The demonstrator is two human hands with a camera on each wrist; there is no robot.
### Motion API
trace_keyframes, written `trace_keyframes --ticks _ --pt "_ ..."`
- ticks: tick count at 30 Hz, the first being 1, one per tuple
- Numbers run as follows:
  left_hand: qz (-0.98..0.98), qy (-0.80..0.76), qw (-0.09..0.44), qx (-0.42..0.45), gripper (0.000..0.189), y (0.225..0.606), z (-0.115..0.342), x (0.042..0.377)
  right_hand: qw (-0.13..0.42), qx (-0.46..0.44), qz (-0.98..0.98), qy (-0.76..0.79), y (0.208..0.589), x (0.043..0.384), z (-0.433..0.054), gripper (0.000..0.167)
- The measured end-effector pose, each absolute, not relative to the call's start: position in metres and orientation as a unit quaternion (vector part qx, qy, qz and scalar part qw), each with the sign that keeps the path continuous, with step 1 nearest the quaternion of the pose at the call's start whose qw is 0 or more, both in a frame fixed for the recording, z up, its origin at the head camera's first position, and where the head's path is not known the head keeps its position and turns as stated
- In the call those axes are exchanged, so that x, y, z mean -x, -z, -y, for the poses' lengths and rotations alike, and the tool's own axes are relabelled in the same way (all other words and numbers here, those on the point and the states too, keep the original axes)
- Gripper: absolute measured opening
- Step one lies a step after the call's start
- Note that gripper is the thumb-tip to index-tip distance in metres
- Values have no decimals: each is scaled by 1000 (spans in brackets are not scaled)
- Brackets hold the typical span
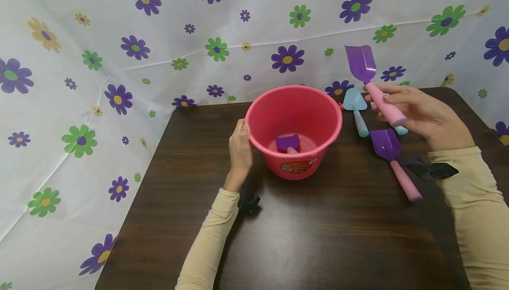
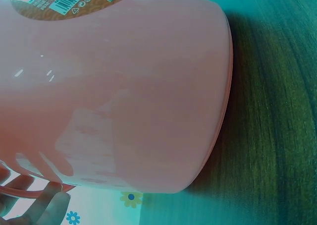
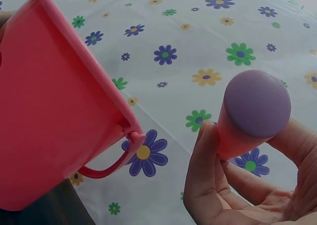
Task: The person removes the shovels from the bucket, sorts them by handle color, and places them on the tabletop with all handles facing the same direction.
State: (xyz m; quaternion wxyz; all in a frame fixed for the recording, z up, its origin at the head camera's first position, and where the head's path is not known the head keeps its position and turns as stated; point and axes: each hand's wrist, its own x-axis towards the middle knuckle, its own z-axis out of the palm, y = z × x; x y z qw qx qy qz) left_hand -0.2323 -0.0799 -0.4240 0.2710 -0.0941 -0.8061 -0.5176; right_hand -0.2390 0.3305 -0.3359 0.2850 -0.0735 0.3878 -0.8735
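A pink-red bucket [image 1: 294, 108] stands upright on the dark wood table. My left hand [image 1: 241, 146] holds it at the left side of its rim, and in the left wrist view some fingers [image 2: 49, 205] are by the bucket's handle [image 2: 22, 191]. Raised to the right of the bucket, my right hand [image 1: 417, 106] pinches a toy shovel by its pink handle [image 1: 385, 104], its purple blade [image 1: 362, 62] pointing up. Inside the bucket lies another purple shovel [image 1: 288, 143]. From the right wrist, the held handle's round end [image 3: 257, 103] faces the camera.
Right of the bucket lie a light-blue trowel [image 1: 355, 100] and a purple shovel with a pink handle [image 1: 404, 179]. Another light-blue handle end [image 1: 400, 130] shows partly behind my right hand. A flower-print sheet [image 1: 167, 29] hangs behind the table [image 1: 191, 162].
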Motion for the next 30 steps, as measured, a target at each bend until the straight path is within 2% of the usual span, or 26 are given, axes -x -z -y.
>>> trace_keyframes --ticks 8,24,30 --pt "804 521 271 97 58 426 80 233 298 80 -362 880 340 238 -336 42" --pt "805 512 283 99 59 425 79 233 276 57 -394 875 345 236 -348 40" --pt "804 512 284 100 59 424 79 232 223 12 -448 866 346 232 -352 36"
